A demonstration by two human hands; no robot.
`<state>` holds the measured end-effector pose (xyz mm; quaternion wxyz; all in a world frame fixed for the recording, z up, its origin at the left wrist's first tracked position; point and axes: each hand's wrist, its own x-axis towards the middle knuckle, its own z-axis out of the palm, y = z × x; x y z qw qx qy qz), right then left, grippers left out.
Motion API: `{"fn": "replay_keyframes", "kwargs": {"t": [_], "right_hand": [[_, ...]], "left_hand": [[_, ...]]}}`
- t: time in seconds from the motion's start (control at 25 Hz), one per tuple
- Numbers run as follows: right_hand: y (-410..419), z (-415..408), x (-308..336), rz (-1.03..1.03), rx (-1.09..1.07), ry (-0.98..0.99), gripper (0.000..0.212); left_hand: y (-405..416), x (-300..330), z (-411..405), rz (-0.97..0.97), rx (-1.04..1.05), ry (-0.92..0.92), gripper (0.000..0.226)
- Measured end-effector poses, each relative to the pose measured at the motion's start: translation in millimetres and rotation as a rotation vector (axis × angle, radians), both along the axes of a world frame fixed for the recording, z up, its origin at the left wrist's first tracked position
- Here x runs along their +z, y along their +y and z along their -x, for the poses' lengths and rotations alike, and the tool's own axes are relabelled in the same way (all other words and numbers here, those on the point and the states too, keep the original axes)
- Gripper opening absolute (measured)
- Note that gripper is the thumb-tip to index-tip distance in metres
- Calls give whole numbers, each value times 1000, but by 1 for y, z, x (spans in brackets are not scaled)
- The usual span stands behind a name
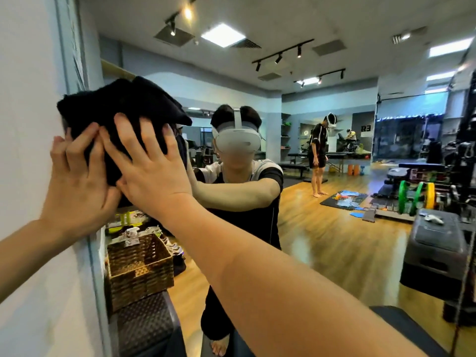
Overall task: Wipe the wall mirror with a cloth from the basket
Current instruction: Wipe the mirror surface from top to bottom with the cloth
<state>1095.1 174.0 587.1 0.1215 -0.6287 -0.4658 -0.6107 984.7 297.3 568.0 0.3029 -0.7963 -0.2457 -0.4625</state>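
Both hands, left hand (77, 173) and right hand (152, 171), press flat, fingers spread, on soft, light black cloth (123, 106) against mirror (334, 150)'s left edge; bunches easily, best held centrally.

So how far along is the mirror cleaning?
Fetching looks done: the black cloth is out of the brown woven basket. In hand: the left hand and right hand press it flat against the wall mirror near its left edge. Left: apparently the remaining glass.
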Motion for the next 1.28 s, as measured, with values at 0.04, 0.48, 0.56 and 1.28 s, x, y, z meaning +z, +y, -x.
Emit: {"fn": "replay_keyframes", "kwargs": {"t": [0.04, 0.48, 0.56, 1.28], "right_hand": [[-2, 0, 2, 16, 3, 3, 76], [-63, -64, 1, 2, 78, -5, 67], [-81, -81, 3, -10, 95, -2, 67], [-318, -294, 23, -235, 23, -70, 70]], "left_hand": [[9, -1, 1, 50, 33, 63, 81], [-93, 8, -49, -12, -181, -62, 84], [-102, 9, -66, -13, -153, -43, 86], [-325, 33, -284, -107, -375, -70, 83]]}}
